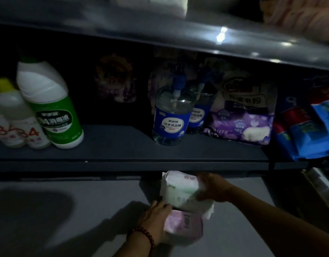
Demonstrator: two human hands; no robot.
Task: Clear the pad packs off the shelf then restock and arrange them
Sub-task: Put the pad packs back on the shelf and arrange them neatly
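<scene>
Left hand (156, 216): one bracelet (143, 236) of round dark red beads, single strand, close-set, roughly equal in size, sits on the wrist just behind the hand. Forearm behind the bracelet bare to the frame edge. Right hand (211, 188): outline motion-blurred; wrist and forearm behind it bare to the frame edge. Dim light; finer detail unreadable.

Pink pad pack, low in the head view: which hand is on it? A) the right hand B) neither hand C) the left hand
C: the left hand, with the bead bracelet, holds the pink pad pack, while the right hand grips the white-green pack above it.
</scene>
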